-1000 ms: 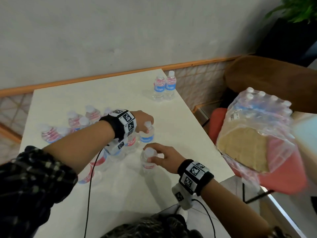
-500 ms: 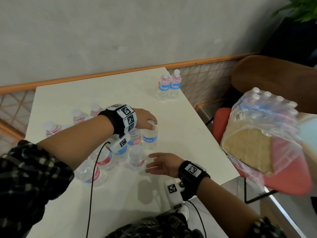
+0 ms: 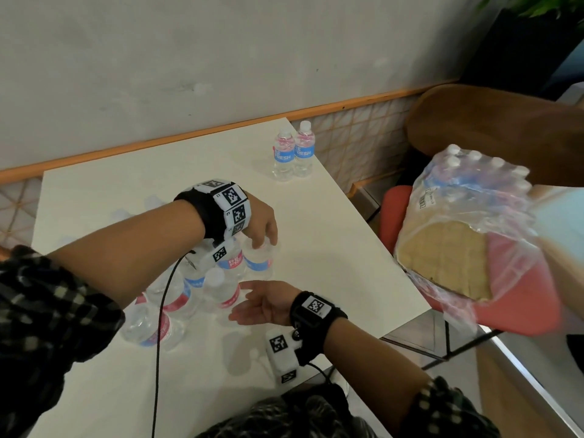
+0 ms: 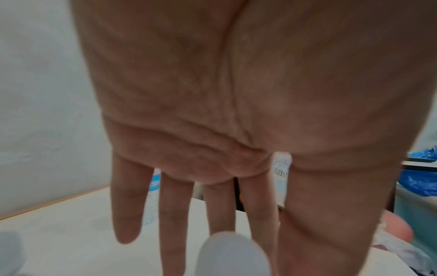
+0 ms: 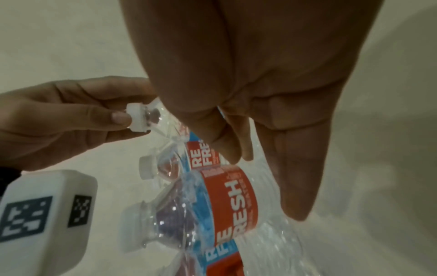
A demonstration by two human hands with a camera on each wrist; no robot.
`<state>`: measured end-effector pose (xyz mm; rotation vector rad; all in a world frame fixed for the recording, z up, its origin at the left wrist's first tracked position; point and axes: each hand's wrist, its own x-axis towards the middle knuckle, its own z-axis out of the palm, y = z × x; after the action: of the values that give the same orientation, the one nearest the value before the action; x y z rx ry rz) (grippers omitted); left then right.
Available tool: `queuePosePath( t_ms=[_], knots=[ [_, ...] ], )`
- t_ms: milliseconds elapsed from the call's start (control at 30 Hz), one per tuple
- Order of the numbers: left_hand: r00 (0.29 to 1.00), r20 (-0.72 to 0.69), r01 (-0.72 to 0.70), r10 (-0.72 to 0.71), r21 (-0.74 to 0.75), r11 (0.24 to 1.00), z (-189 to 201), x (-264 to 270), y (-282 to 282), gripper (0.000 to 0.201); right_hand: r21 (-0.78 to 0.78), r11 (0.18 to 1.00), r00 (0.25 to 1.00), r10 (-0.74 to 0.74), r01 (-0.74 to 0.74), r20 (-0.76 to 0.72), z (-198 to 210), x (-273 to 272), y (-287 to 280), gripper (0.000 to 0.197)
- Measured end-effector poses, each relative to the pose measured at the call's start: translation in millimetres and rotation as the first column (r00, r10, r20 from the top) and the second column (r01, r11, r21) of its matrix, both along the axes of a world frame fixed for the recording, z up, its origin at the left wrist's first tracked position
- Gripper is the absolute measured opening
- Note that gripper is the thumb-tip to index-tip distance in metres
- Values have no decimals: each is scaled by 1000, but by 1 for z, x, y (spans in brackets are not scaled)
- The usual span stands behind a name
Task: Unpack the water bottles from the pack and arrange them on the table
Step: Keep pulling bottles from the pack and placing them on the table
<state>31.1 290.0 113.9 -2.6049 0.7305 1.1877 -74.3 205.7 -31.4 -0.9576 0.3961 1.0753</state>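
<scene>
Standing mid-frame on the table: a cluster of bottles, plus a pair further up. Pinching one cap with the left hand. Hovering slack-fingered, holding nothing: right hand. Waiting at right, seemingly mostly full: pack.

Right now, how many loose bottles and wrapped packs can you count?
Bottles at the far corner: 2
Bottles in the near cluster: 6 plain; blurred ones behind the arm not counted
Wrapped pack: 1
Total: 9
</scene>
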Motion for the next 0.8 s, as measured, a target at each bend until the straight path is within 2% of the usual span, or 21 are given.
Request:
queuePosePath(
  t_ms=[100, 233, 333, 400, 467, 567, 633, 700, 800],
  knots=[
    [999, 46, 17, -16, -20, 1000, 2, 3, -17, 48, -96, 995, 994, 34, -24, 106, 7, 7, -27, 34],
    [987, 160, 44, -17, -168, 985, -3, 7, -57, 43, -278, 959, 971, 10, 59, 238, 21, 14, -97, 29],
    [983, 182, 56, -6, -275, 960, -24, 4, -100, 39, -469, 875, 952, 30, 123, 305, 20, 11, -160, 26],
    [985, 172, 66, -10, -324, 944, -45, 0, -134, 36, -556, 818, 953, 36, 144, 300, 17, 5, -203, 24],
    [984, 173, 95, -32, -368, 925, -64, -7, -168, 36, -584, 789, 960, -24, 189, 278, 13, 0, -244, 23],
    [971, 232, 168, -58, -489, 856, -77, -18, -218, 33, -647, 686, 934, -145, 333, 327, 14, -8, -295, 22],
    [955, 292, 216, -58, -544, 811, -77, -21, -252, 32, -635, 625, 888, -256, 453, 381, 19, -8, -323, 23],
    [943, 330, 234, -42, -571, 786, -75, -19, -280, 32, -647, 547, 846, -304, 531, 438, 25, -4, -349, 24],
    [934, 357, 241, -34, -556, 795, -68, -12, -311, 42, -608, 461, 763, -353, 646, 542, 29, 14, -383, 36]
  ],
)
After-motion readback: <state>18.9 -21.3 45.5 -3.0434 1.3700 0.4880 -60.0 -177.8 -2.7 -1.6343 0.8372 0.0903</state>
